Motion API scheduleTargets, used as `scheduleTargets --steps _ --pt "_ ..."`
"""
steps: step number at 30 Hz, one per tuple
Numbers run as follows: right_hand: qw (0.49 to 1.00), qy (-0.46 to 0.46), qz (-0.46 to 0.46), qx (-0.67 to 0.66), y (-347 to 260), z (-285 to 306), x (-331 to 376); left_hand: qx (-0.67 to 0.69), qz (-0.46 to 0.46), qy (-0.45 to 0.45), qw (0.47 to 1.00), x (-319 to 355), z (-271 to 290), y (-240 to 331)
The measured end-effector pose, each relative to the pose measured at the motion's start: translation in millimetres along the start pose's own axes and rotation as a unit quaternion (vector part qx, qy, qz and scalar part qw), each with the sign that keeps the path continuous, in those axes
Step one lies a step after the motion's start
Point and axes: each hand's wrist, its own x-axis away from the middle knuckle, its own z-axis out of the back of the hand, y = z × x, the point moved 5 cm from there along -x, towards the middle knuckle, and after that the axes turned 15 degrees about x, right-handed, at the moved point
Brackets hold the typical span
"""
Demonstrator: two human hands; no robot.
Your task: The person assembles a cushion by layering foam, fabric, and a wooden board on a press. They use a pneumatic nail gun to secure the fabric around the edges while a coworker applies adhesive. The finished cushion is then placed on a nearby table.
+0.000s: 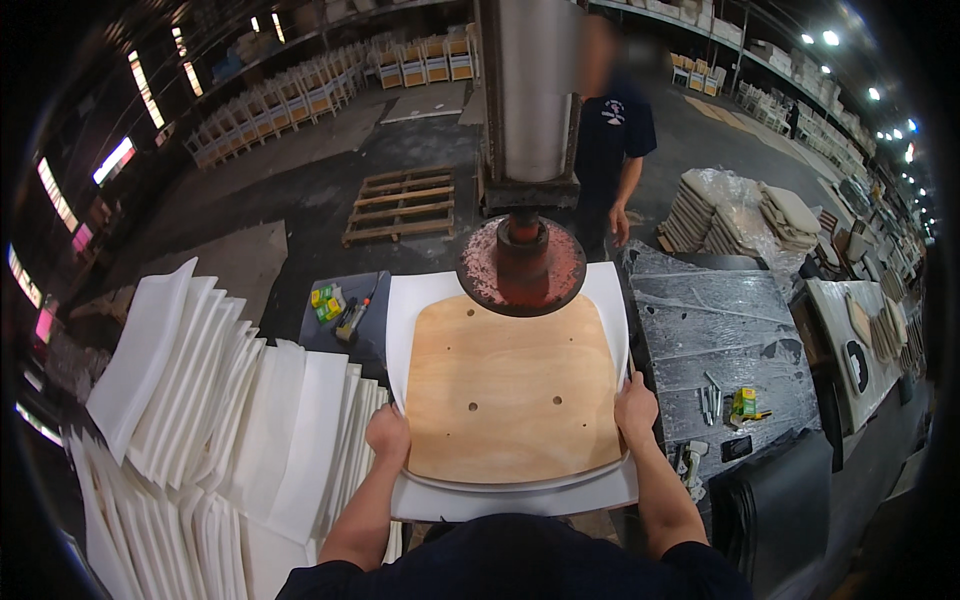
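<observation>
A pale plywood seat board with rounded corners and several drilled holes lies flat on a white padded sheet. The sheet shows past the board at the far and side edges. My left hand is closed at the left edge of board and sheet. At the right edge my right hand is closed in the same way. Both seem to grip the sheet's margin beside the board; my fingertips are hidden underneath. Over the board's far edge hangs a round reddish press plate on a thick metal column.
White padded sheets stand stacked at left. A dark tray holds small boxes and tools. At right, a plastic-wrapped table carries metal rods, a small box and a phone. Beyond are a person and a pallet.
</observation>
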Motion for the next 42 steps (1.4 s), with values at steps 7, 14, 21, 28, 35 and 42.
scheduleTargets --steps 7,14,21,28,35,42 --pt "1.000 0.001 -0.009 -0.010 3.5 -0.5 -1.0 0.017 -0.017 0.016 1.000 0.8 -0.9 0.8" --pt "1.000 0.006 -0.012 -0.023 0.8 1.9 2.2 0.008 -0.034 0.020 0.999 1.4 -0.8 -3.4" --pt "0.998 0.048 0.012 -0.029 3.3 0.2 0.6 0.020 -0.037 0.029 0.999 3.8 0.6 0.8" --pt "0.998 0.058 0.011 -0.033 3.8 -0.4 -0.9 0.014 -0.025 0.012 1.000 -1.7 1.8 -0.2" --pt "0.998 0.039 -0.004 -0.048 2.5 2.1 6.0 0.024 -0.036 0.023 0.999 -3.1 2.0 -0.9" --pt "0.999 0.011 -0.019 -0.023 2.6 3.6 3.9 0.024 -0.050 0.013 0.998 -3.4 0.3 -2.9"
